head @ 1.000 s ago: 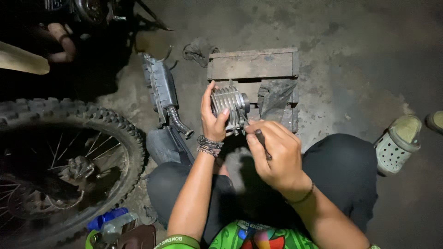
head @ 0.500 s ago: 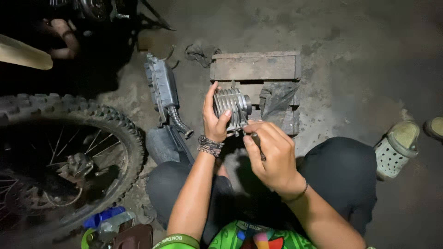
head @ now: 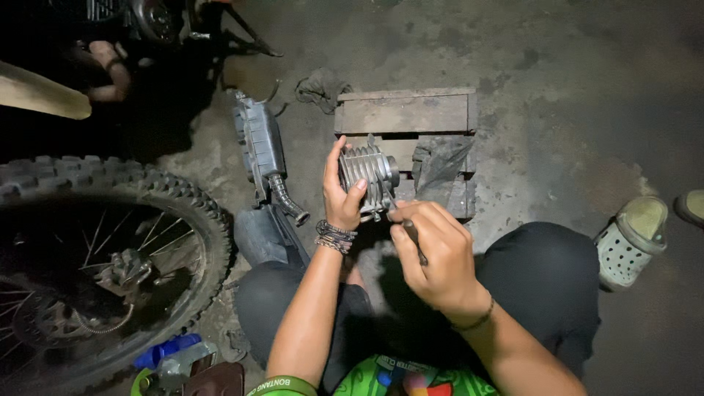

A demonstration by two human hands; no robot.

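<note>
Head view. The left hand [head: 340,196] gripped a finned engine cylinder [head: 369,178], fingers wrapped over its far-left side and thumb pressed on the near fins. The cylinder was held clear of the ground, just near of a wooden pallet block [head: 405,114] at centre far. The right hand [head: 433,257] was clenched around a thin dark tool [head: 408,229], fingertips pinched on its shaft; the tool tip met the near-right end of the cylinder, beside its bore. The exact kind of tool could not be told.

A dark rag [head: 438,163] lay on the pallet block, just right of the cylinder. A second crumpled rag [head: 320,86] lay on the concrete floor [head: 557,95] at the block's far-left corner. Left of the hands, a grey air-box assembly with a ribbed hose [head: 262,150] rested on the floor. A knobby motorcycle wheel [head: 95,257] with spokes occupied the near left. A blue bottle [head: 166,350] lay near of the wheel. A perforated clog [head: 631,238] stood at the right, well apart from the hands. The person's knees, in dark trousers, flanked the work area.
</note>
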